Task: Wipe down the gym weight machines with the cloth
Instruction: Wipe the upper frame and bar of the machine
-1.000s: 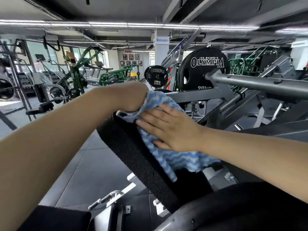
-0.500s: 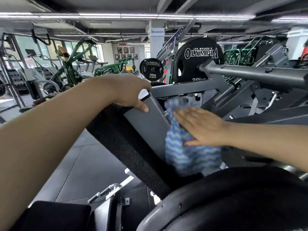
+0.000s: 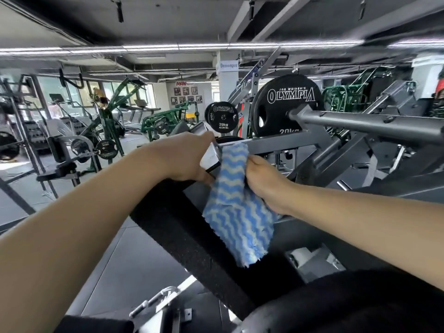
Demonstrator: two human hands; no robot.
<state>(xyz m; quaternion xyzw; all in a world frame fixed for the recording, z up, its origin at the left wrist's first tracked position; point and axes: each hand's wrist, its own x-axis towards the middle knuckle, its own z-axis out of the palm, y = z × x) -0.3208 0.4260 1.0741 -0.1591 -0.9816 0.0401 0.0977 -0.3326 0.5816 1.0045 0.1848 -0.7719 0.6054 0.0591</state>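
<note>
Two hands at machine frame [image 3: 276, 143], cloth [image 3: 236, 205] hanging lengthwise, pointing down

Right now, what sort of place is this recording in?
A gym, almost certainly: 20kg Olympia weight plates loaded on a grey machine bar, with green weight machines behind.

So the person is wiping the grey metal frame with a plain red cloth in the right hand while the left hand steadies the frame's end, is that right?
Not quite. In the head view the cloth is blue and white with a wavy pattern, not plain red. The rest holds: the right hand holds it against the grey metal frame while the left hand grips the frame's end.
</note>
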